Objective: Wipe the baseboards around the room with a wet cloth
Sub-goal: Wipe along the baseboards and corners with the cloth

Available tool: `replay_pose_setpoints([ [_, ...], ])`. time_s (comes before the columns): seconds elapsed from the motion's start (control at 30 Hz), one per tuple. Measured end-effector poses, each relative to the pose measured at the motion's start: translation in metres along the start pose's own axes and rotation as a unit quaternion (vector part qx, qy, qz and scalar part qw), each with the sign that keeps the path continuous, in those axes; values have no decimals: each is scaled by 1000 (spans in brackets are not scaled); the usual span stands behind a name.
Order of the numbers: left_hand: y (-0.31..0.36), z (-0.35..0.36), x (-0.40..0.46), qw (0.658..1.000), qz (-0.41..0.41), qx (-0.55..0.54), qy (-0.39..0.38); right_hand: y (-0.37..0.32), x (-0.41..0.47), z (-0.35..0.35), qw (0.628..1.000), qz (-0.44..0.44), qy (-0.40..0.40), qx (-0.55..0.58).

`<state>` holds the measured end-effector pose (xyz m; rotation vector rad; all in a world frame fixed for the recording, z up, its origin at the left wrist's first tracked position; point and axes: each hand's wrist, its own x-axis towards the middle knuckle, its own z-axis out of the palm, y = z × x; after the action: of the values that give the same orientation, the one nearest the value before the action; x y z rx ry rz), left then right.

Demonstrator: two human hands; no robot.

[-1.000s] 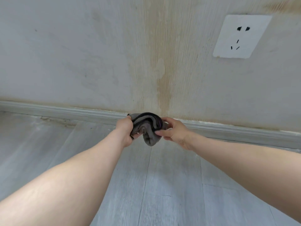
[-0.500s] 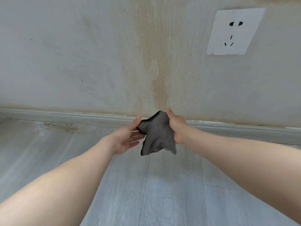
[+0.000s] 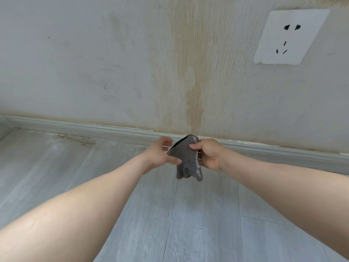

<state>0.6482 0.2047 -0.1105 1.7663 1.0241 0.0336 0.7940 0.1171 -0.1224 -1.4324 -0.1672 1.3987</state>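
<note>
Change: since half a second ago the left hand (image 3: pixel 160 155) has closed in on the cloth (image 3: pixel 186 157), its fingertips now at the cloth's left edge; motion blur hides the exact contact.
Head view, right hand (image 3: pixel 207 155): thumb and curled fingers pinch the cloth's upper right part.
Left hand: fingers spread, only slightly bent, gripping nothing.
Cloth: dark grey, hanging below the right fingers, between both hands, above the floor (image 3: pixel 188 224).
Baseboard (image 3: pixel 94 127): just beyond the fingers, at the foot of the stained wall (image 3: pixel 94 63).
Socket (image 3: pixel 289 36): well above the right fingers.
</note>
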Motion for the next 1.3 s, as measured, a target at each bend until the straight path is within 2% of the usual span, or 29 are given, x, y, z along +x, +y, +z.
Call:
replay_pose_setpoints([
  [0.07, 1, 8, -2, 999, -1, 15, -45, -2, -3, 6, 999, -4, -41, 31],
  [0.17, 6, 9, 0, 999, -8, 14, -34, -6, -1, 8, 997, -12, -53, 45],
  [0.23, 7, 9, 1, 999, -19, 19, -34, -8, 1, 5, 999, -32, -17, -16],
  [0.3, 5, 9, 1, 998, -39, 25, -44, -11, 3, -4, 988, -73, 0, -136],
  [0.33, 4, 9, 2, 998, -46, 15, -51, -12, 5, -10, 981, -85, -15, -172],
  [0.47, 9, 5, 1, 993, -54, -72, -74, -12, 7, -20, 957, -69, -156, -235],
  [0.57, 12, 0, 1, 988, -54, -97, -111, -8, 9, -24, 951, -81, -117, -276],
  [0.63, 11, -2, 3, 986, -61, -90, -126, -5, 11, -28, 963, -78, -77, -248],
  [0.7, 6, 1, 9, 991, -61, -63, -103, 2, 10, -28, 978, -71, -61, -186],
  [0.77, 1, 10, 19, 999, -25, -9, -43, 8, 9, -25, 987, -71, -34, -138],
  [0.87, -3, 23, 30, 982, 124, 118, 79, 13, 11, -17, 990, -76, 28, -111],
  [0.93, -3, 29, 30, 970, 187, 136, 73, 14, 14, -12, 991, -78, 53, -94],
  [1.0, -6, 33, 31, 978, 179, 107, 15, 14, 20, -10, 989, -88, 78, -92],
  [1.07, -15, 35, 34, 976, 180, 124, 2, 15, 26, -6, 985, -101, 95, -99],
  [1.2, -31, 35, 39, 944, 233, 198, 123, 21, 33, 6, 991, -81, 60, -85],
  [1.3, -38, 29, 43, 936, 257, 182, 155, 22, 36, 13, 995, -60, 28, -75],
])
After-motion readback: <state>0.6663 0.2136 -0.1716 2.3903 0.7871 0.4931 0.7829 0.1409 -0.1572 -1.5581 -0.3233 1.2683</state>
